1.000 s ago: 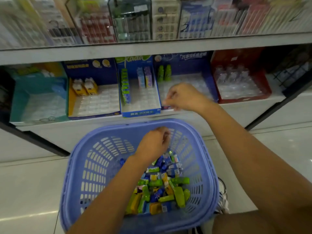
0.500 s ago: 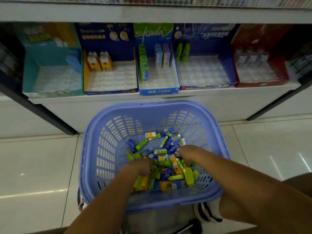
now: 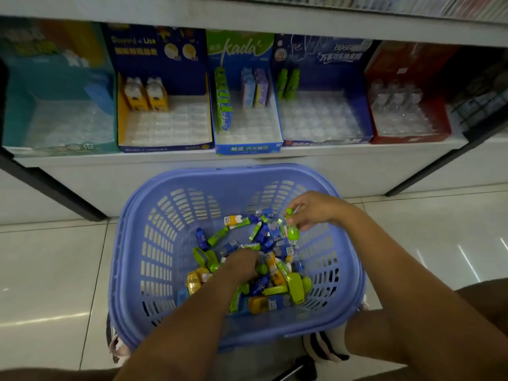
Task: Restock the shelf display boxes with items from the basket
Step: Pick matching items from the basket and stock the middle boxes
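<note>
A purple plastic basket (image 3: 143,243) stands on the floor below the shelf, holding a heap of small green, blue and yellow items (image 3: 275,279). My left hand (image 3: 242,264) is down in the heap, fingers curled among the items; what they hold is hidden. My right hand (image 3: 316,210) pinches a green bottle-shaped item (image 3: 291,229) just above the heap at the basket's right side. On the shelf sit display boxes: a dark blue one with two green bottles (image 3: 288,83), a Kada box (image 3: 247,144), a blue-yellow box (image 3: 165,145).
A teal box (image 3: 55,144) stands at the shelf's left end and a red box (image 3: 409,137) at the right. Black shelf uprights (image 3: 55,193) slant down on both sides. White floor tiles surround the basket. A striped sock (image 3: 324,345) shows under the basket's near edge.
My right hand came back from the shelf into the basket and has lifted out a green bottle-shaped item. My left hand stayed digging in the heap. The view tilted down.
</note>
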Motion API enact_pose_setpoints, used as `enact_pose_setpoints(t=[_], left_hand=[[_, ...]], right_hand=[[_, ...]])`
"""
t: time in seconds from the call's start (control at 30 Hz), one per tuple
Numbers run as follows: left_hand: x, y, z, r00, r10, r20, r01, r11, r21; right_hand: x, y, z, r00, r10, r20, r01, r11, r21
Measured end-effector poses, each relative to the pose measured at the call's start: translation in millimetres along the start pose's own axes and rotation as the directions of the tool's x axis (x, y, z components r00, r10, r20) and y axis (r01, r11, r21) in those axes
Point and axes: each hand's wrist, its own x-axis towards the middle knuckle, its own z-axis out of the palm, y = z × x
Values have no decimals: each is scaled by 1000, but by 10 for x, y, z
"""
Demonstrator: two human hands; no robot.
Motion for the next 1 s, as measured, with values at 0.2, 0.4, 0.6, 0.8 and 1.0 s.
enact_pose_setpoints(t=[0.2, 0.4, 0.6, 0.8, 1.0], left_hand=[[-61, 203, -372, 988, -155, -12, 85, 604, -792], [-215, 611, -991, 986, 164, -4, 34, -227, -973], [-412, 965, -1442, 955, 134, -264, -240, -173, -955], [-440, 1224, -1774, 872, 20, -490, -488, -45, -872], [-329, 1327, -2025, 863, -216, -457, -439, 126, -890]], right_hand=[[-290, -64, -313, 982, -189, 22, 178, 952, 249], [-549, -146, -601, 913, -401, -68, 405, 876, 263], [-733, -330, -823, 839, -517, -173, 545, 787, 290], [-802, -482, -1030, 773, -495, -397, 626, 695, 354], [-311, -808, -1438, 505, -358, -785, 631, 774, 53]])
